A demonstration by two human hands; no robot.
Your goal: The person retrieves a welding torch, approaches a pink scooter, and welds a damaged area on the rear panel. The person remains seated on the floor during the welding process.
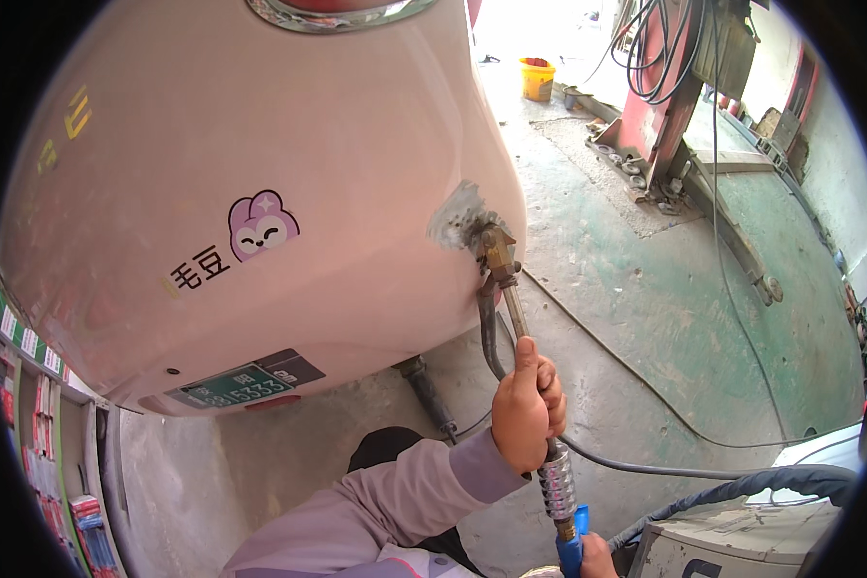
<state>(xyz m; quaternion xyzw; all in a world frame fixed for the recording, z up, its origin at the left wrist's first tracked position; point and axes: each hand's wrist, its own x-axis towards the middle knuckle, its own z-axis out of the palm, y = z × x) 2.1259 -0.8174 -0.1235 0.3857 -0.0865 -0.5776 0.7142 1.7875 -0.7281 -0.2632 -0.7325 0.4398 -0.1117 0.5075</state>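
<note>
A pink car's rear (356, 116) fills the left and middle. At its right corner the paint is ground off, leaving a grey bare-metal patch (458, 217) with dark marks. A slide-hammer dent puller (559, 486) has its brass-coloured head (497, 252) at the patch's lower right edge; whether it touches the metal I cannot tell. My left hand (527, 409) is wrapped round its shaft just below the head, thumb pointing up. Lower down, beyond a ribbed chrome sleeve, my right hand (597, 559) is closed on the blue handle (570, 554), partly cut off by the frame.
A dark cable (645, 470) runs right from the tool towards a grey machine (742, 535). Thin hoses cross the worn green floor (636, 318). A red lift post (653, 125) with a low arm and a yellow bucket (538, 79) stand farther off; shelves (43, 433) line the left.
</note>
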